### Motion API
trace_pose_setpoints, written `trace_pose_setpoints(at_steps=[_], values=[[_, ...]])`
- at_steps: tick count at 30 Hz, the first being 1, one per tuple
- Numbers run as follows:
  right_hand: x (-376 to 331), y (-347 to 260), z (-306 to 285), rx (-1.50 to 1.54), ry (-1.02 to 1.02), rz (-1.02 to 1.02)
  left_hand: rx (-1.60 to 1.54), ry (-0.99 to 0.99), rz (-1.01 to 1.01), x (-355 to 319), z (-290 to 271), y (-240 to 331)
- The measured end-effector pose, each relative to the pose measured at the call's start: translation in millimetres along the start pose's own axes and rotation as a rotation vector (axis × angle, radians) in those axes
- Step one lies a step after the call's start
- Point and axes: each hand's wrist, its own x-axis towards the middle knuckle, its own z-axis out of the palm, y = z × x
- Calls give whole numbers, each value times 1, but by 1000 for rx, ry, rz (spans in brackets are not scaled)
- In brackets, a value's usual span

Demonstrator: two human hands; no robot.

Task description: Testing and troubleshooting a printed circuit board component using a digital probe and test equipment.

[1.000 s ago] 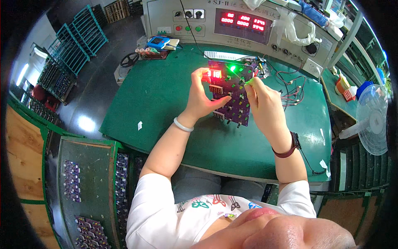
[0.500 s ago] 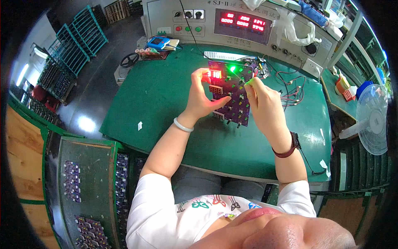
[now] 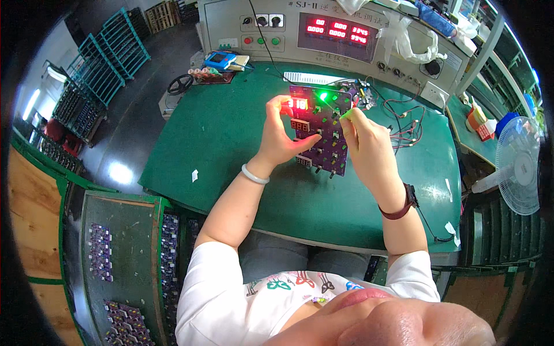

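Observation:
A purple circuit board (image 3: 328, 151) is held tilted up above the green bench top, its small knobs, green parts and digit displays facing me. The topmost display glows red, and a bright green light shines near the board's upper edge. My left hand (image 3: 281, 131) grips the board by its left side, thumb reaching over the front and fingers by the lit display. At the board's upper right, my right hand (image 3: 366, 135) is closed in a pinch, with green light on the fingertips. A thin line runs from them toward the board; what they pinch is too small to make out.
A grey test console (image 3: 288, 34) with red readouts stands along the back. Cables (image 3: 407, 130) and loose electronics (image 3: 363, 95) lie behind the board. A blue meter (image 3: 220, 59) sits at back left. A white fan (image 3: 519, 164) stands right; a rack with boards (image 3: 124, 259) is at lower left.
Some digits on the console's red readouts differ. Both hands and the board hold almost exactly the same position.

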Motion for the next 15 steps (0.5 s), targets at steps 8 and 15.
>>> trace_pose_setpoints(at_steps=[8,15], values=[[1,1,0,5,3,-10,45,7,14,1,-1,0],[1,0,1,1,-3,2,3,6,13,1,-1,1]])
